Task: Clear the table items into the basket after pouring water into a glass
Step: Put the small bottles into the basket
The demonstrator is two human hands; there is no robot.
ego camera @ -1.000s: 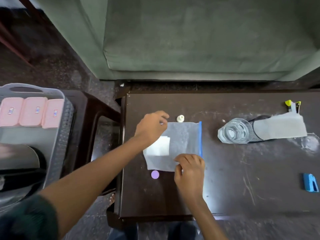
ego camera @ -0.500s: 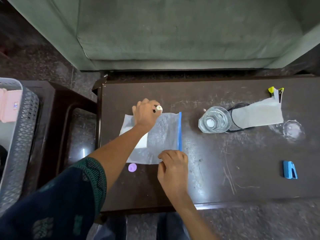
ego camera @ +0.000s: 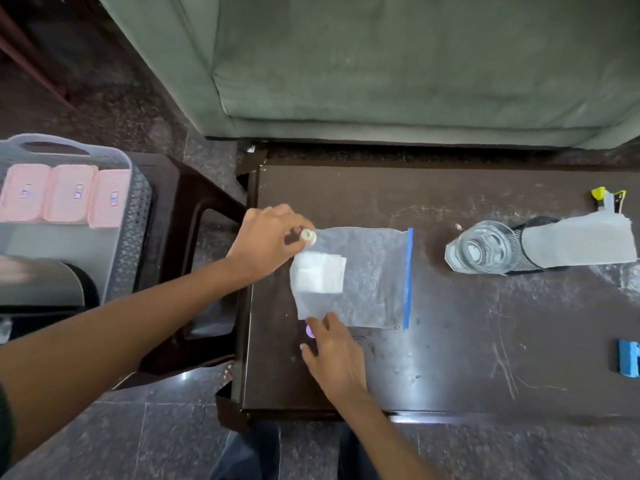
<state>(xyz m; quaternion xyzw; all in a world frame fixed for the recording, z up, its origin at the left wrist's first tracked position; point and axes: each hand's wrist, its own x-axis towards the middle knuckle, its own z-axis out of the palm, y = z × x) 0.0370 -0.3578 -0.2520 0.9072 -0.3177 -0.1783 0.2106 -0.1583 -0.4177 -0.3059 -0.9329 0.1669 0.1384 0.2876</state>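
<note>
A clear zip bag [ego camera: 370, 278] with a blue seal lies flat on the dark table [ego camera: 450, 358], a folded white paper inside it. My left hand [ego camera: 266, 240] pinches a small white ring-shaped cap [ego camera: 308, 236] at the bag's far left corner. My right hand [ego camera: 332, 351] rests on the table by the bag's near left corner, fingers spread, partly covering a small purple disc [ego camera: 309, 331]. A glass of water [ego camera: 479, 251] stands to the right. The grey basket [ego camera: 135, 216] sits at far left.
Behind the glass lie a black mesh sleeve [ego camera: 526, 244] and a white cloth [ego camera: 581, 244] with a yellow-tipped tool [ego camera: 607, 199]. A blue object [ego camera: 628, 362] is at the right edge. Three pink boxes [ego camera: 69, 195] sit in the basket on a dark stool [ego camera: 187, 237]. A green sofa [ego camera: 381, 64] lies beyond.
My left hand picked up the white cap and drew it left to the bag's corner. My right hand left the bag's near edge and slid left onto the purple disc.
</note>
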